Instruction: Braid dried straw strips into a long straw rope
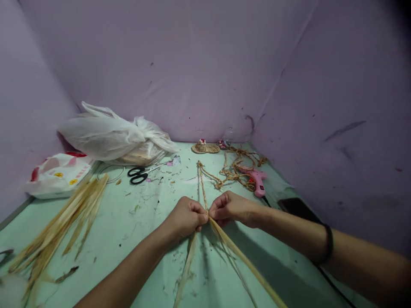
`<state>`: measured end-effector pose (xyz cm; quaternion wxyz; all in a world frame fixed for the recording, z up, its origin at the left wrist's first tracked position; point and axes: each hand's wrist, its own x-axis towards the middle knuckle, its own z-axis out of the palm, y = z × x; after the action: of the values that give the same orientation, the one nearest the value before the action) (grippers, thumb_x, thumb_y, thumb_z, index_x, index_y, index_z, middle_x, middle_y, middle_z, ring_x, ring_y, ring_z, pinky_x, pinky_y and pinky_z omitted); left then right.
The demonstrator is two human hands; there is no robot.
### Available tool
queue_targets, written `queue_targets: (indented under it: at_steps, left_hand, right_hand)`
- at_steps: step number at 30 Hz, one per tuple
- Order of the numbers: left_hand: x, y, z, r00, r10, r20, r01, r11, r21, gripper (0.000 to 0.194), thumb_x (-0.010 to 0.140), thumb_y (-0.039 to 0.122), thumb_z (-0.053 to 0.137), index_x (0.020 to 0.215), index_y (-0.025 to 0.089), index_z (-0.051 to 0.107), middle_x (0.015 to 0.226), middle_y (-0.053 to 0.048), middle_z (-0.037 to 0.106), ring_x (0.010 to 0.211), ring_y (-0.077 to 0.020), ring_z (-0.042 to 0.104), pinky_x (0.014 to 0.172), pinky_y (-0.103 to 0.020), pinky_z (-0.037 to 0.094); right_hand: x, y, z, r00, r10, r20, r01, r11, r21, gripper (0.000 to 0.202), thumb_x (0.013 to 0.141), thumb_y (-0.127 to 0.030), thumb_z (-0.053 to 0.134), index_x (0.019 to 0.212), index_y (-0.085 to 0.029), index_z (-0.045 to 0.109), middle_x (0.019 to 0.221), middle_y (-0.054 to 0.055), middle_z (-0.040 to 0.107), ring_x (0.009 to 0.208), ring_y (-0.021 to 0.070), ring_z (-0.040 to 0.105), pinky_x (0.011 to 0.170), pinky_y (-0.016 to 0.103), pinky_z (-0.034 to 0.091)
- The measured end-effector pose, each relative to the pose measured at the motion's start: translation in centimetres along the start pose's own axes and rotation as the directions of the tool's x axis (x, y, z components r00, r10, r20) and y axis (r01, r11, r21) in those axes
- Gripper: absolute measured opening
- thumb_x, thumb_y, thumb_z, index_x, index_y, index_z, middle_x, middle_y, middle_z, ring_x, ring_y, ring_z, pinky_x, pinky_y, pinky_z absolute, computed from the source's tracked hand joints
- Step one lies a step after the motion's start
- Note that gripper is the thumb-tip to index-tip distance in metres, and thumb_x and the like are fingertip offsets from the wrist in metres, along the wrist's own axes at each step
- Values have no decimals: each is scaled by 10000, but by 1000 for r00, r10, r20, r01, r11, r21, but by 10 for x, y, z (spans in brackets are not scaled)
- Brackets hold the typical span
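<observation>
A thin twisted straw cord runs from a knotted end on the table down to both hands. My left hand pinches the cord's lower end from the left, with a pale strip hanging below it. Close against it, my right hand pinches at the same spot from the right. Long flat straw strips come out beneath the fingers and trail toward the bottom edge. The exact hold between the fingertips is partly hidden.
Loose dry strips, a wipes pack, a white plastic bag and black scissors lie left. Behind are a woven straw piece and coiled cord. A pink glue gun and dark phone lie right.
</observation>
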<state>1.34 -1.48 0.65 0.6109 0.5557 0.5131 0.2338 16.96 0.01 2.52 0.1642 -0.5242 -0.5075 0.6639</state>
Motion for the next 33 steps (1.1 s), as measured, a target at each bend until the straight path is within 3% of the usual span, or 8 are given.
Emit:
queue_targets:
  at_steps: [5, 11, 15, 17, 21, 24, 29, 33]
  left_hand:
    - [1, -1, 0, 1000, 19, -7, -19, 1000, -13, 135, 538, 187, 492, 531, 99, 595, 366, 28, 437, 346, -41, 283, 382, -185, 191]
    - [1, -3, 2, 997, 63, -41, -65, 996, -68, 101, 533, 190, 547, 496, 99, 571, 383, 34, 429, 366, -34, 302, 389, -175, 210]
    - [0, -5, 9, 999, 32, -22, -35, 980, -194, 132, 544, 222, 589, 494, 108, 546, 421, 30, 444, 404, -62, 395, 435, -190, 310]
    - [0, -6, 12, 999, 46, -14, -47, 984, -171, 168, 571, 252, 591, 498, 109, 542, 442, 19, 462, 423, -75, 416, 445, -200, 325]
    - [0, -8, 13, 990, 142, -18, -140, 986, 90, 213, 641, 255, 536, 507, 93, 566, 455, 14, 442, 443, -61, 343, 426, -191, 247]
    - [-1, -7, 10, 986, 162, -27, -151, 962, 229, 206, 651, 237, 509, 505, 98, 552, 455, 33, 375, 463, -60, 307, 435, -192, 225]
    - [-1, -5, 4, 981, 174, 88, -195, 890, 412, 195, 674, 210, 436, 540, 118, 544, 493, 35, 366, 490, -68, 311, 446, -190, 218]
    - [-4, 2, -1, 978, 153, 142, -206, 819, 536, 186, 654, 182, 413, 573, 123, 570, 516, 27, 422, 509, -77, 358, 463, -189, 236]
  right_hand:
    - [1, 17, 5, 992, -96, -79, 106, 984, 146, 110, 504, -179, 677, 540, -99, 611, 429, -31, 534, 414, 49, 458, 463, 177, 383]
    - [6, 28, 15, 986, -127, -109, 156, 928, 339, 237, 487, -238, 735, 551, -119, 540, 429, -36, 503, 390, 43, 424, 408, 175, 313]
    - [-2, 32, 27, 977, -185, -105, 213, 810, 546, 346, 479, -280, 761, 691, -134, 529, 577, -14, 556, 494, 76, 511, 487, 202, 396]
    - [-6, 34, 30, 982, -170, -80, 184, 785, 591, 349, 500, -300, 743, 707, -133, 518, 623, 4, 570, 536, 96, 539, 509, 221, 419]
    - [-7, 34, 28, 991, -73, -116, 116, 896, 428, 198, 595, -246, 655, 638, -136, 496, 428, -57, 443, 358, 35, 364, 349, 162, 239]
    - [-5, 34, 22, 988, -29, -150, 68, 962, 263, 130, 642, -210, 591, 593, -148, 488, 352, -97, 316, 298, 18, 213, 321, 184, 103]
    - [-2, 33, 20, 982, 13, -188, 19, 986, 168, 98, 640, -183, 576, 585, -141, 507, 355, -90, 365, 287, 15, 227, 323, 189, 112]
    - [0, 37, 22, 973, -47, -225, 91, 978, 189, 103, 605, -151, 596, 558, -127, 508, 355, -84, 393, 311, 9, 255, 339, 177, 139]
